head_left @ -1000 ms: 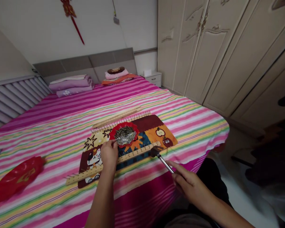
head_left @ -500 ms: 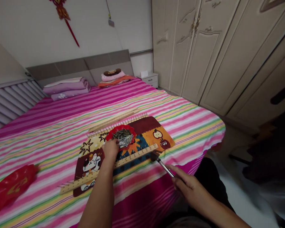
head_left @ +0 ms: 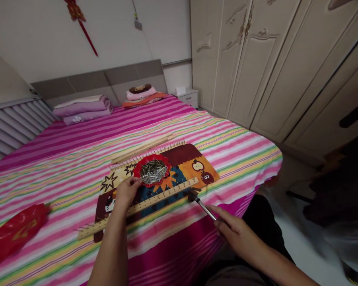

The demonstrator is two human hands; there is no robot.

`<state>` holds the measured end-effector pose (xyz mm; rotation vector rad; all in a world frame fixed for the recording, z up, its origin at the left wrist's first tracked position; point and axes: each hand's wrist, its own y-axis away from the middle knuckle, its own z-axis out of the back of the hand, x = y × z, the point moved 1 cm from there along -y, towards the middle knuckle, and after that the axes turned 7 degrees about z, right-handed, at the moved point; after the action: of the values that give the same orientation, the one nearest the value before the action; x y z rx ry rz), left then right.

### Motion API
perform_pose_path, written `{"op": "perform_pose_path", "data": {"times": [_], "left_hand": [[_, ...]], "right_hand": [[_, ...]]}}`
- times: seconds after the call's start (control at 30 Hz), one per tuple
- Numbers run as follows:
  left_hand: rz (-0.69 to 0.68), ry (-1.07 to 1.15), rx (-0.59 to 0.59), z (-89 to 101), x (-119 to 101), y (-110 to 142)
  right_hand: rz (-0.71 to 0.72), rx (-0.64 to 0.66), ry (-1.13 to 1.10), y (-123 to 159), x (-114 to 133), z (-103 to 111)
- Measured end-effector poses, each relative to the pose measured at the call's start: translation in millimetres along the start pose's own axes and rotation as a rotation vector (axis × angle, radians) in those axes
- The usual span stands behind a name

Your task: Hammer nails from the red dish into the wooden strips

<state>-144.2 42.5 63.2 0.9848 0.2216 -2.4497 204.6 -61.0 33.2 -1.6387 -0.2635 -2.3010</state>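
Observation:
My left hand (head_left: 127,191) is at the near left rim of a red scalloped bowl (head_left: 139,162), its fingers pinched together. What they hold, if anything, is too small to make out. Many loose metal nails (head_left: 154,171) fill the bowl. My right hand (head_left: 233,227) grips the metal handle of a hammer (head_left: 207,209), whose dark head rests low beside the right end of a wooden strip (head_left: 164,196). Nails stand upright along this strip, and my left forearm covers part of it. Under the bowl and strip lies a patterned mat (head_left: 183,159) with apples and a cat.
Beyond the mat, another wooden strip (head_left: 155,153) bristles with nails, with bare wooden strips (head_left: 143,147) behind it. A red tray (head_left: 16,232) sits at the left on the striped bed cover (head_left: 235,153). Folded bedding (head_left: 88,108) is near the headboard; wardrobes (head_left: 235,67) stand right.
My left hand has drawn back from the nails in the bowl, moving left to its rim. My right hand and the hammer have hardly moved.

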Motion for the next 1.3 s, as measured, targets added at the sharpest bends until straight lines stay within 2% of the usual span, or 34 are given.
{"op": "perform_pose_path", "data": {"times": [0.13,0.27,0.37,0.47,0.6,0.67,0.83,1.0,1.1,1.2,1.3], "left_hand": [[0.064,0.289,0.008,15.9,8.2,33.9],[0.113,0.238,-0.018,18.6,25.9,76.3],[0.189,0.175,0.030,3.5,51.3,103.7],[0.229,0.170,0.151,-22.0,75.9,126.2],[0.300,0.041,0.198,-46.3,90.4,145.9],[0.285,-0.046,0.174,-49.7,89.4,149.6],[0.108,-0.131,0.089,-50.8,78.5,147.6],[-0.084,-0.257,0.108,-60.9,62.8,146.3],[-0.054,-0.313,0.161,-62.2,56.4,143.2],[0.070,-0.097,0.155,-54.0,54.8,135.2],[0.179,0.279,0.052,-43.7,51.6,122.7]], "right_hand": [[0.000,-0.007,-0.023,-0.2,1.9,-2.3],[-0.034,-0.007,-0.076,0.9,3.1,-5.1],[-0.048,0.000,-0.089,2.4,5.2,-6.2],[-0.055,0.011,-0.082,3.1,9.3,-6.0],[-0.051,0.024,-0.091,3.5,11.3,-7.1],[-0.051,0.028,-0.099,4.1,9.8,-8.4],[-0.035,0.013,-0.101,5.9,7.9,-9.5],[-0.035,0.045,-0.082,6.9,11.5,-9.1],[-0.015,0.022,-0.076,7.3,10.9,-9.8],[-0.003,0.015,-0.073,7.3,9.3,-10.1],[-0.013,0.023,-0.065,6.1,8.6,-9.8]]}}
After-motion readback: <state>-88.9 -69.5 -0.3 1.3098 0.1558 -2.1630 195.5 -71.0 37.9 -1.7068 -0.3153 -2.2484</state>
